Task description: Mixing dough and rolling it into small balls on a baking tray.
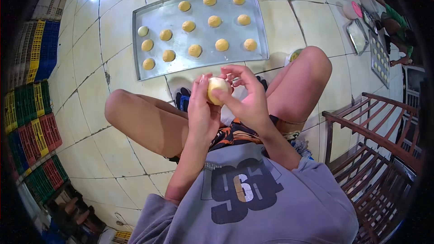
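A round dough ball (217, 86), pale on top and yellower below, sits between my two hands in front of my lap. My left hand (199, 108) cups it from the left, fingers curled up along its side. From the right, my right hand (249, 101) lays its thumb across the ball, with its fingers bent over the far side. Beyond my hands, a large metal tray (174, 13) lies on the floor. Several yellow dough balls (195, 50) stand on it in spaced rows, and one paler, smoother ball (143, 30) is near its left edge.
Stacked coloured plastic crates (40, 138) line the left side. A brown slatted rack (370, 122) stands at the right. At the far right, another person (398, 27) reaches toward a second tray of pale balls (379, 58). A small container (295, 55) is partly hidden by my right knee.
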`<state>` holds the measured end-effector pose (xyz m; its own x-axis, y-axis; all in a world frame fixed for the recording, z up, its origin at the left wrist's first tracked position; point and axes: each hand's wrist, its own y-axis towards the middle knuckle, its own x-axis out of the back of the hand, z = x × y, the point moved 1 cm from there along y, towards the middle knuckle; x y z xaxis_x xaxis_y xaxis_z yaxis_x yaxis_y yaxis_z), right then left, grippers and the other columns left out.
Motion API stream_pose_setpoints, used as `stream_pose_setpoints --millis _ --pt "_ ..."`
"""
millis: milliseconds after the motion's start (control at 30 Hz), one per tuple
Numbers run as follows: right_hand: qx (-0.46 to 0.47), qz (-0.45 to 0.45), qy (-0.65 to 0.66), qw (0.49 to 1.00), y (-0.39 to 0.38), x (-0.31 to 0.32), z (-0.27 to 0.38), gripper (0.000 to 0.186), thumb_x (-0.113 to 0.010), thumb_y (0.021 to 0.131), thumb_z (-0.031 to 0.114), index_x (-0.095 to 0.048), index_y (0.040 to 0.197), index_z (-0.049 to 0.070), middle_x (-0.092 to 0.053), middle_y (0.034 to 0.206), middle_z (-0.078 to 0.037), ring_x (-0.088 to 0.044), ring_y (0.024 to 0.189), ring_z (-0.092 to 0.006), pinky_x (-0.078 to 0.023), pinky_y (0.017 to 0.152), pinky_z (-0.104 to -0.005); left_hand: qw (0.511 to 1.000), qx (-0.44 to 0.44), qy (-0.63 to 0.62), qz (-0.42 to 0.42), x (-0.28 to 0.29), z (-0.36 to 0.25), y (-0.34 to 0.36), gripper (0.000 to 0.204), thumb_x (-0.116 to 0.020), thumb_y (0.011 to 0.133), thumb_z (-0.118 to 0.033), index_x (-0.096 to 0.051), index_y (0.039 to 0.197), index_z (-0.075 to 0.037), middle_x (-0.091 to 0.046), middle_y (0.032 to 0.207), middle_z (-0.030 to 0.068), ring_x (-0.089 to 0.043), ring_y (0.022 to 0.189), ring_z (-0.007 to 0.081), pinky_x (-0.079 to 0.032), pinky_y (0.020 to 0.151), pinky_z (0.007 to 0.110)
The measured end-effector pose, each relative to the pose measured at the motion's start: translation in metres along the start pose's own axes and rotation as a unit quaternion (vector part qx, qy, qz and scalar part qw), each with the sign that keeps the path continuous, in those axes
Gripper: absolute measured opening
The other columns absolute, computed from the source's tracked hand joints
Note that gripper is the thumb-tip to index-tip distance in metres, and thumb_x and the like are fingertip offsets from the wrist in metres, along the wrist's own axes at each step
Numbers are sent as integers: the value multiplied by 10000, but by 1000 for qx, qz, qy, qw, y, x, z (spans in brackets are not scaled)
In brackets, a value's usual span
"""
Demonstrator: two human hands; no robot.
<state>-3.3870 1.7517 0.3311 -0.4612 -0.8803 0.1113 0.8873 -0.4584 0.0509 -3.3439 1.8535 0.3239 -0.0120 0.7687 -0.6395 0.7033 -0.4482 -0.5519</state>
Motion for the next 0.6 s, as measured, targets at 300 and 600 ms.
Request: stream_pose_setpoints --millis 300,600 --pt "-126 -13 88 988 10 0 -21 389 -737 794 123 -573 1136 35 -602 980 -49 -543 837 -103 -442 758 -213 1000 -2 -4 7 7 3 1 294 -448 1003 -276 -566 1083 -19 -607 1003 98 -604 874 151 -500 745 237" --pt "-52 0 62 997 6 -3 -10 330 -704 817 119 -579 1110 31 -622 934 -48 -552 814 -102 -449 743 -236 1000 21 -13 -16 6 -3 0 269 -453 995 -253 -568 1084 -26 -598 1028 96 -586 928 143 -494 774 242"
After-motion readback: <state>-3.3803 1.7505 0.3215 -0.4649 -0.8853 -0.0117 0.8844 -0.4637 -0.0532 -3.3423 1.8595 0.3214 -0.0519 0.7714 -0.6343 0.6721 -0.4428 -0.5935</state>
